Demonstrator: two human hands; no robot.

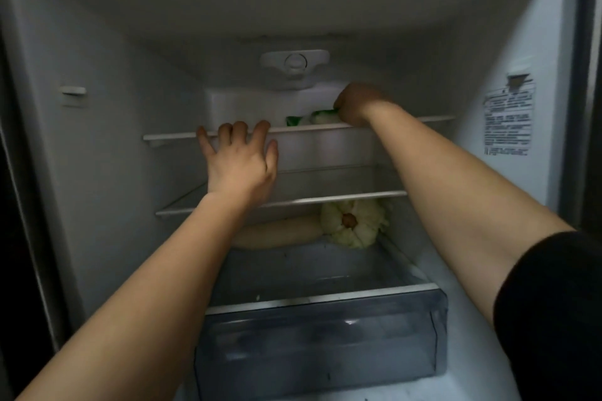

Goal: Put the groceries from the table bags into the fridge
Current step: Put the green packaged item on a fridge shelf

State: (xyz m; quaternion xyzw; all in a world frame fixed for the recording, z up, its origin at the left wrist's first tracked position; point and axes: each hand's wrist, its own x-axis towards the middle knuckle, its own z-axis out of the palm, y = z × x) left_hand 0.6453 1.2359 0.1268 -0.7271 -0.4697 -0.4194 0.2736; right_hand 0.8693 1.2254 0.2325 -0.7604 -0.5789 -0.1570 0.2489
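The fridge liner (114,146) is showing as smooth white plastic with a dull sheen. The upper shelf (172,136) is wearing a matt white plastic edge, while the lower shelf (342,197) is pairing clear glass with a brighter, metal-looking trim. The crisper drawer (325,342) is gleaming as smoky, translucent glossy plastic. The green-and-white packet (321,115) is glinting like slick film. The printed label (506,120) is looking papery and matt, and the sleeve (553,319) is reading as matt black cloth.
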